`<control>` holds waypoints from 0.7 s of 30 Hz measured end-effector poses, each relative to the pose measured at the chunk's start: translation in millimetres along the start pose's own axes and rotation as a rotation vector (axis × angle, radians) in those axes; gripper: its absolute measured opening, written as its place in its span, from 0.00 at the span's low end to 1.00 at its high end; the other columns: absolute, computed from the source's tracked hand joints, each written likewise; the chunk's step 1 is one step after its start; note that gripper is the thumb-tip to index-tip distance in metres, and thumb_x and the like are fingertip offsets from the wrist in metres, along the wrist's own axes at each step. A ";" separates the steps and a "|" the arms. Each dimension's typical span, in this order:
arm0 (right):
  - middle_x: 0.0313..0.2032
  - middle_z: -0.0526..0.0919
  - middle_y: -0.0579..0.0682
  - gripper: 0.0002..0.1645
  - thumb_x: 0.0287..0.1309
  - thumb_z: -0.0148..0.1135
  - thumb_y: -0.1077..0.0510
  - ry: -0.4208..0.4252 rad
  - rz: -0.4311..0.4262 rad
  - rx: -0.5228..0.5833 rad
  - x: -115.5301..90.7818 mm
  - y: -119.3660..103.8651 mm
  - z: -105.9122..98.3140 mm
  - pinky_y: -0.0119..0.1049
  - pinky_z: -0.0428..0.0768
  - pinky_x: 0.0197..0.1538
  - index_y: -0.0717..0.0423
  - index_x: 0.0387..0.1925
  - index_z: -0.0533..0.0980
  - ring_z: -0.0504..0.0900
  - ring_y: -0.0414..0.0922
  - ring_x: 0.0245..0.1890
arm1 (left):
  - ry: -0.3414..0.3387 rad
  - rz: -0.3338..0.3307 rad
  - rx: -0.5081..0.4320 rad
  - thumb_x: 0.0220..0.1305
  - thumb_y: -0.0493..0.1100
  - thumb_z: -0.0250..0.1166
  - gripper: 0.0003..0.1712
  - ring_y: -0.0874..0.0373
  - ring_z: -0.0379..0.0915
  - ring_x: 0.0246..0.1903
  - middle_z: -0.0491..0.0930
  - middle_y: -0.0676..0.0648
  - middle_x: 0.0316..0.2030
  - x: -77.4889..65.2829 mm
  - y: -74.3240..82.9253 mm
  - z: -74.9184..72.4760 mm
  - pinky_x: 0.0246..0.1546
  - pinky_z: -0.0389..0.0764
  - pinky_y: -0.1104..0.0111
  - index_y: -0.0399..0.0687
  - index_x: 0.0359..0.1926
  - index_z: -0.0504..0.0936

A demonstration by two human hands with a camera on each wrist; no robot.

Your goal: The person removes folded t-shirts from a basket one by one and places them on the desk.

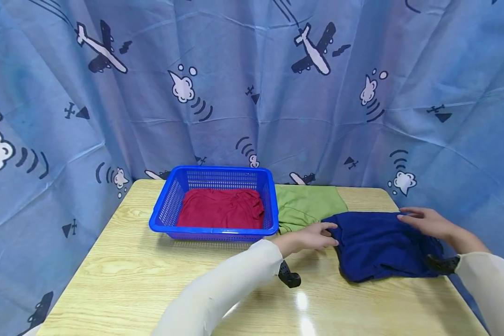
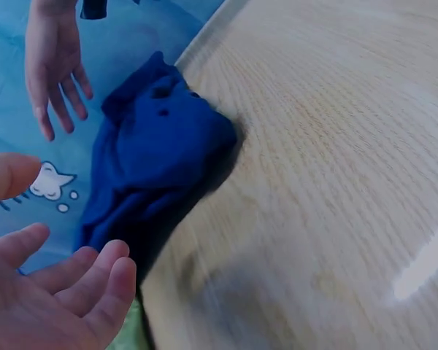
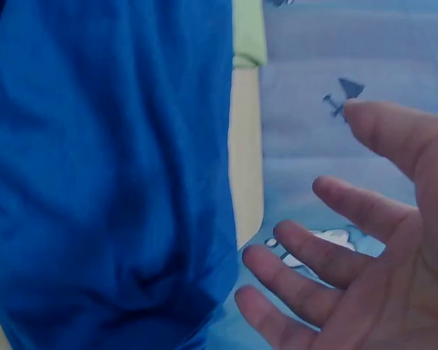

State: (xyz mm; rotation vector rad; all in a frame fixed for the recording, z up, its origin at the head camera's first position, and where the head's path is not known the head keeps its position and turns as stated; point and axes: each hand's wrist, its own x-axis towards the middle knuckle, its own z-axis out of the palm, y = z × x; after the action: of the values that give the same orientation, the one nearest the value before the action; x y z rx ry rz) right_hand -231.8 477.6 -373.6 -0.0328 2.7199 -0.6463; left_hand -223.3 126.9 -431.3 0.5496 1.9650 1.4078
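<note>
A folded dark blue cloth (image 1: 382,245) lies near the table's right edge, wrinkled on top. My left hand (image 1: 312,236) is at its left end with the fingers spread; in the left wrist view the left hand (image 2: 66,292) holds nothing. Over the cloth's right end is my right hand (image 1: 430,223). In the right wrist view the right hand (image 3: 365,248) appears beside the blue cloth (image 3: 109,168), fingers apart and gripping nothing. Behind the blue cloth lies a green cloth (image 1: 308,203), partly covered by it.
A blue plastic basket (image 1: 218,230) stands on the left half of the wooden table (image 1: 122,275). Inside it lies a red cloth (image 1: 220,208). A blue curtain (image 1: 235,93) with printed airplanes hangs behind and beside the table.
</note>
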 end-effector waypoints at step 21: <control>0.70 0.66 0.47 0.38 0.79 0.45 0.46 -0.009 -0.301 0.338 -10.0 -89.3 21.4 0.24 0.81 0.53 0.61 0.78 0.52 0.71 0.14 0.52 | -0.095 0.105 0.065 0.75 0.42 0.57 0.31 0.54 0.76 0.62 0.72 0.42 0.70 -61.8 10.9 -62.3 0.57 0.81 0.62 0.52 0.76 0.64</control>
State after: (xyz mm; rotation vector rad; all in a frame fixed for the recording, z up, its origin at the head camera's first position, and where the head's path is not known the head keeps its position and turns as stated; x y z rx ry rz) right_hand -220.3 389.3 -348.9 -0.3658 2.5804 -1.1793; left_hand -224.8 47.9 -391.7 0.7456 1.9353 1.3585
